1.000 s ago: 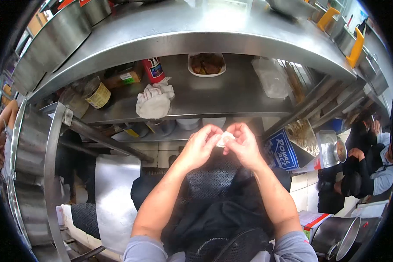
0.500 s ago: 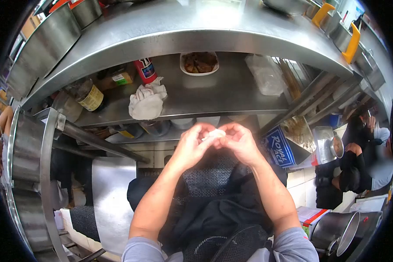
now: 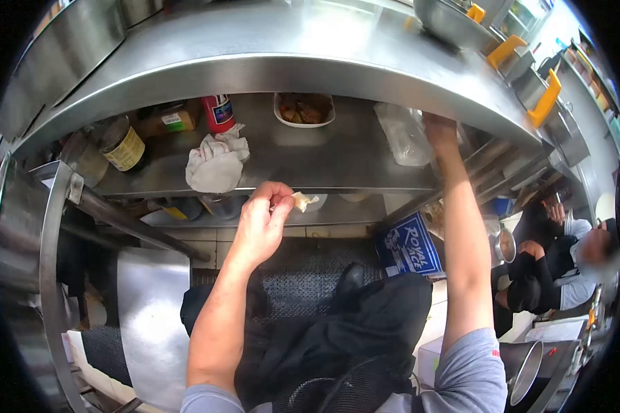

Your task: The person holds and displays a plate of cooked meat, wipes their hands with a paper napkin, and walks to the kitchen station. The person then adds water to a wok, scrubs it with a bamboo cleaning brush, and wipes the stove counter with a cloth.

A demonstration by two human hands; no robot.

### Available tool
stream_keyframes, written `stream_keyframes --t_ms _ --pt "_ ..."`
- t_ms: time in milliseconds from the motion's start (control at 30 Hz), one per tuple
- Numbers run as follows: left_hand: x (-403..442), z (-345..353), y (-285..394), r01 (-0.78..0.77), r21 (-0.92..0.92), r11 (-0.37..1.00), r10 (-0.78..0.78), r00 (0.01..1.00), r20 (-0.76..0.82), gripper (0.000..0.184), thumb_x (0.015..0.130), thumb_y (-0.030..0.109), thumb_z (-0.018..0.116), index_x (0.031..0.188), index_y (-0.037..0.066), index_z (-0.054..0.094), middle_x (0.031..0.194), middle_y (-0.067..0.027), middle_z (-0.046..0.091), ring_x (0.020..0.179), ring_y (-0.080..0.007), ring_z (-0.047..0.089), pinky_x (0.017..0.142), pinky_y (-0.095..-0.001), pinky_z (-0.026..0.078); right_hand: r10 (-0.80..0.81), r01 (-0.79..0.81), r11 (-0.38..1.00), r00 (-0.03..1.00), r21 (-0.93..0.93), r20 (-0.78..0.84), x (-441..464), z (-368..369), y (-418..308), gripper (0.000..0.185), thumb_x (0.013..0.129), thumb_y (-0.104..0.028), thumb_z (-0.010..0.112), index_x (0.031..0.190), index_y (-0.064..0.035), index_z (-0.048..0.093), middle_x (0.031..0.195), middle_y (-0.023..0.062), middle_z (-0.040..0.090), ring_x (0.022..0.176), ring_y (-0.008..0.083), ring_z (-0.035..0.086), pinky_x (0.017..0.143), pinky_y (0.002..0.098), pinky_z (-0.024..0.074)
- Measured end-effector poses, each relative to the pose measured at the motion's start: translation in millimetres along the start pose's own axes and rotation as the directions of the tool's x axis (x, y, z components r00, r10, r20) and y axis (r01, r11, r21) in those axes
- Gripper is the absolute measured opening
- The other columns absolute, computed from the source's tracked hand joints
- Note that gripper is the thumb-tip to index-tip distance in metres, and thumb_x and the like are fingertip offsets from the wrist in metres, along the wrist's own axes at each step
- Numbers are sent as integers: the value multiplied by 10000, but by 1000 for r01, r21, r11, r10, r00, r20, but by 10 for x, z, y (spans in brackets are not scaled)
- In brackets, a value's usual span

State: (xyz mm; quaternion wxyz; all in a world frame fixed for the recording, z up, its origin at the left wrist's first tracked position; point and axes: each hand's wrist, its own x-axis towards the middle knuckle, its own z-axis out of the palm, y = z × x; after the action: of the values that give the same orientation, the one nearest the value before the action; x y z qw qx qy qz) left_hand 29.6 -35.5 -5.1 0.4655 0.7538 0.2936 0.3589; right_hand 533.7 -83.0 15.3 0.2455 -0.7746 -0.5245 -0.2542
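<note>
My left hand (image 3: 264, 217) is closed on a small whitish piece (image 3: 302, 201), pinched between thumb and fingers in front of the lower shelf's edge. My right arm reaches up under the steel counter, and my right hand (image 3: 439, 129) is at the right of the shelf, beside a clear plastic bag (image 3: 402, 135). Its fingers are in shadow and partly hidden by the counter edge. A white dish of brown food (image 3: 304, 110) stands on the shelf (image 3: 337, 158). Left of it are a crumpled white cloth (image 3: 217, 164) and a red bottle (image 3: 218, 114).
A labelled jar (image 3: 122, 144) stands at the shelf's left. Below right is a blue Royal Ace box (image 3: 410, 248). A metal stool (image 3: 153, 310) is at lower left. Another person (image 3: 565, 265) sits at the right. Pots with yellow handles (image 3: 545, 98) are at upper right.
My hands have parted. The right one has moved from the small whitish piece up and right to the shelf near the bag; the left keeps the piece. The view has shifted right.
</note>
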Motion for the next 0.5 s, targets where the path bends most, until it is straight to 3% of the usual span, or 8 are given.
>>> stream_keyframes --t_ms 67,100,200,233,300,333,367,500 --pt "23 -23 6 -6 -6 1000 6 1000 -21 200 1029 167 616 1115 -14 621 870 -55 661 759 -127 631 731 -301 534 -450 331 819 877 -469 -167 122 580 631 169 956 -163 624 923 -6 678 830 107 673 761 250 660 711 418 532" --pt "37 -41 19 27 -25 999 -28 999 -23 188 1012 149 631 1105 -14 626 905 -90 670 798 -178 635 766 -334 531 -328 322 944 939 -74 -101 160 671 595 157 943 -163 636 943 -10 669 845 118 660 764 263 660 722 425 534" --pt "58 -95 8 57 -33 998 -58 998 -34 180 991 129 649 1101 -13 631 957 -127 681 854 -230 637 815 -369 526 -586 638 675 769 -370 256 190 579 556 183 901 -164 688 1019 -30 648 914 126 647 786 274 661 746 424 535" --pt "39 -125 48 78 -15 997 -79 997 -27 182 991 128 648 1107 -11 633 963 -126 683 859 -232 638 821 -368 525 -359 457 840 873 -293 330 161 571 489 215 885 -158 708 1052 -38 646 912 118 646 797 260 660 747 415 536" --pt "55 -142 55 89 7 996 -89 996 -17 184 990 126 648 1112 -10 635 969 -125 684 864 -234 638 826 -367 524 -112 223 946 906 -236 408 180 514 356 256 868 -152 728 1086 -46 644 911 111 645 807 246 659 748 406 536" --pt "51 -152 36 48 22 999 -47 998 -36 171 1005 125 633 1104 -15 628 913 -83 658 824 -178 610 790 -327 512 41 15 993 890 -118 455 221 362 150 292 850 -143 741 1109 -47 648 903 113 638 817 238 656 747 403 536" --pt "53 -160 21 7 37 999 -5 999 -52 160 1021 123 618 1096 -19 621 857 -40 632 784 -122 582 753 -287 500 180 -204 979 838 -9 515 260 182 -78 330 831 -134 755 1133 -48 653 896 114 631 826 230 654 746 401 535" --pt "70 -183 1 109 -40 993 -112 992 -64 186 991 144 659 1095 -8 637 923 -93 636 844 -188 595 813 -333 505 297 -453 848 837 276 461 244 -309 -607 373 925 -253 752 1214 -22 694 1045 132 732 822 201 742 716 386 618"
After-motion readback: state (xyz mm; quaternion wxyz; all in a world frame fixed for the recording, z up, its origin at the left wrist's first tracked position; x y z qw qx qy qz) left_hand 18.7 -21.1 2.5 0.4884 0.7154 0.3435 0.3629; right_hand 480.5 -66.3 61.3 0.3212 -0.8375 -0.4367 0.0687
